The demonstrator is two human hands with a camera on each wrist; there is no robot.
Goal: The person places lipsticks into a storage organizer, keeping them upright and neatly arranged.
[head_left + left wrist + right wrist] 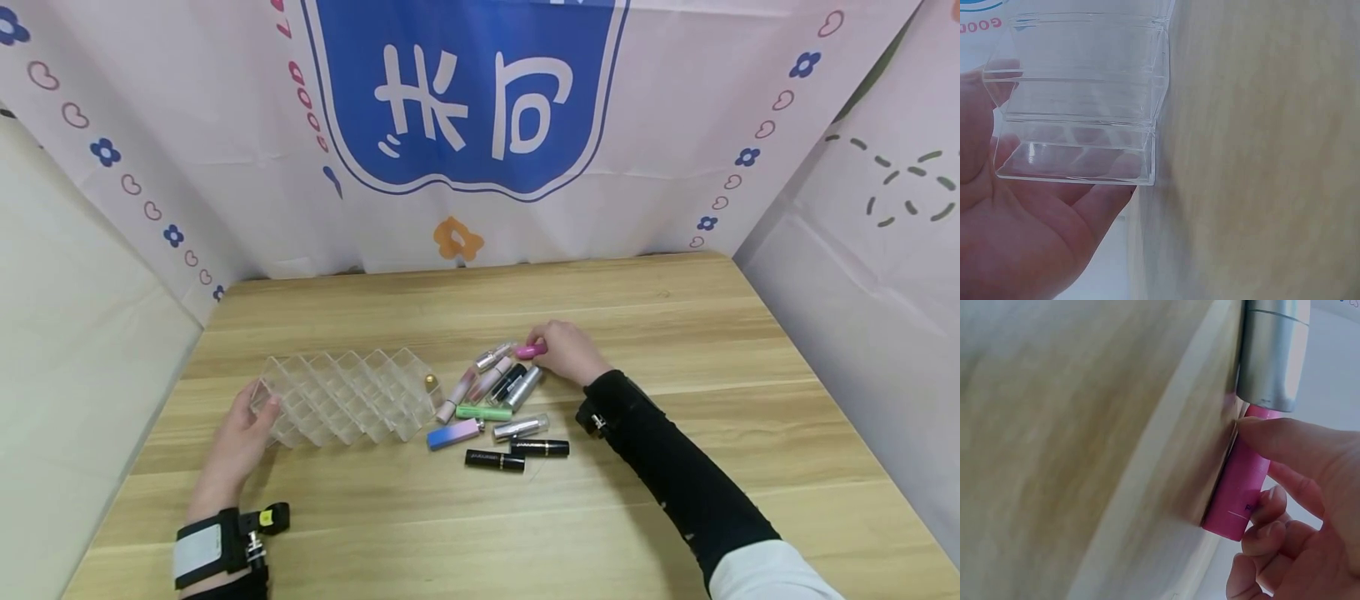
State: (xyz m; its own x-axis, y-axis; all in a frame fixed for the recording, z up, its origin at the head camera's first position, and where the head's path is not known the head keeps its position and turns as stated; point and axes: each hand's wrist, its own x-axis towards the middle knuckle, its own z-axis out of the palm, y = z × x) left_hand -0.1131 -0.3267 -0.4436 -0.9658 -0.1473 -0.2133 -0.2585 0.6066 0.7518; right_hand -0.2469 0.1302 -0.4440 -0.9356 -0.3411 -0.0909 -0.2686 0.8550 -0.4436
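A clear plastic lipstick organizer (345,400) with diamond-shaped slots stands at the left of the table. My left hand (243,429) grips its left end, thumb on the front and fingers behind; the left wrist view shows the fingers through the clear wall (1079,159). A gold-topped tube (431,382) sits in a slot at the organizer's right end. At the far edge of a loose group of lipsticks, my right hand (568,352) pinches a pink lipstick tube (1239,481) between thumb and fingers. Close against that tube's end is a silver tube (1274,359) in the right wrist view.
Several lipstick tubes lie right of the organizer, among them a green tube (483,412), a blue-and-pink tube (455,434) and a black tube (495,461). Another silver tube (521,427) lies near them. A printed cloth (645,125) hangs behind the wooden table (375,533).
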